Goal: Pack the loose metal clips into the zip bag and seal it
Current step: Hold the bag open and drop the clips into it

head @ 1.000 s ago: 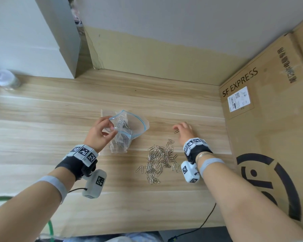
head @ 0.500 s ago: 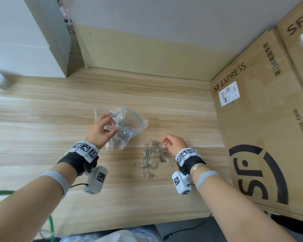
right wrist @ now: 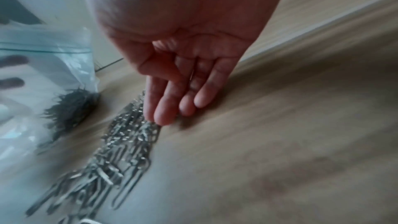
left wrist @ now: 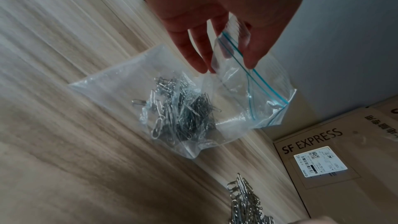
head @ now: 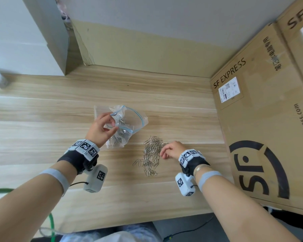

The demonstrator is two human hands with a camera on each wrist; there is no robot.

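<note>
Centrally on the pale wood-grain tabletop (head: 42, 109) lies a clear plastic zip bag with a blue seal line (head: 136, 119), its mouth open and facing right; the person's left hand (head: 100, 130) pinches the near lip of that mouth between thumb and fingers, lifting it off the table; a clump of silver metal paper clips already inside (left wrist: 178, 113) sits in the bag's lower part, which rests on the wood. Just right of the bag a loose heap of silver metal clips (head: 151, 152) stretches toward the table's near edge; the right hand (head: 171, 150) is at the heap's right side, its fingers (right wrist: 165, 106) extended downward and close together, their tips touching the clips at the pile's far end; the thumb folds across the palm, and the blurred wrist view does not show whether any clip is pinched. A large brown cardboard box printed SF EXPRESS (head: 262, 119) stands along the table's right side, well apart from the bag.
</note>
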